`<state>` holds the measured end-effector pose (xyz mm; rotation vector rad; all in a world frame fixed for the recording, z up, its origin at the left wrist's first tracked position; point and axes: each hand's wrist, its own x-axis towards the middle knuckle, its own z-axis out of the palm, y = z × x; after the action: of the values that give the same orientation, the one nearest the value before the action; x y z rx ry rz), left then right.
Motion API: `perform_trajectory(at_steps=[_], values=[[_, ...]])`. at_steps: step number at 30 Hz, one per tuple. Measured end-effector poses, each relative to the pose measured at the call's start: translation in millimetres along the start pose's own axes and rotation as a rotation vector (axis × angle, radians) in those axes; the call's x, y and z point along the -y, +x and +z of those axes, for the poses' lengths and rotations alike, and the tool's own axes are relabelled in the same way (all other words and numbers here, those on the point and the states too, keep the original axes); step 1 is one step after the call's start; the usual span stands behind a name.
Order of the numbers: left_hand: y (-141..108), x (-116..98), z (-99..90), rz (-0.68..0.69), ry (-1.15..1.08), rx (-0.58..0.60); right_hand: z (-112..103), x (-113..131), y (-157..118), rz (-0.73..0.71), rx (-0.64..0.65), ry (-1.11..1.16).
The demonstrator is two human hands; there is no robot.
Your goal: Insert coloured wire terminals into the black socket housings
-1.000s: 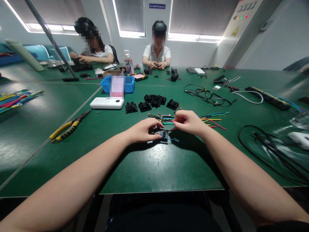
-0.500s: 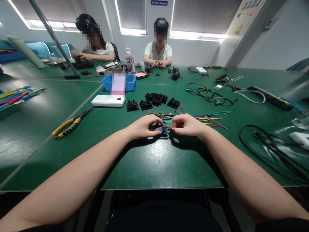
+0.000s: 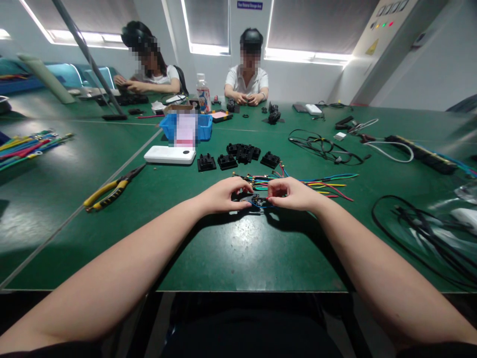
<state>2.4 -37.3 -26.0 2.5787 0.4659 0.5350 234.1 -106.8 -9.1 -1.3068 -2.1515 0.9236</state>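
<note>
Near the middle of the green table [image 3: 238, 258], my left hand [image 3: 229, 195] grips a small black part [image 3: 255, 200] between thumb and fingers. My right hand [image 3: 288, 194] is pinched at the part's right side, on a thin wire or lead too small to make out well. A thin blue wire runs along the part's lower edge. Colored wires [image 3: 331, 185] lie just beyond both hands, spreading to the right. Several black molded parts [image 3: 244, 153] sit in a cluster behind the wires.
Yellow-handled pliers [image 3: 112, 191] lie at left, near a white device [image 3: 169, 154] and a blue bin [image 3: 204, 127]. More colored wires [image 3: 30, 146] are at far left, black cables [image 3: 324, 149] at right. Two people sit across the table.
The whole view has shifted slightly, so things appear a little further right. Both hands keep their places at the black part, with a little more of it showing between them.
</note>
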Motion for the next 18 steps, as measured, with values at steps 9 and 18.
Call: perform_trajectory(at_steps=[9,18], values=[[0.4,2.1,0.0,0.025,0.012,0.0,-1.5,0.7,0.6,-0.037,-0.106,-0.105],[-0.1,1.7,-0.3,0.016,0.005,0.002,1.3,2.7,-0.7,-0.049,-0.041,-0.056]])
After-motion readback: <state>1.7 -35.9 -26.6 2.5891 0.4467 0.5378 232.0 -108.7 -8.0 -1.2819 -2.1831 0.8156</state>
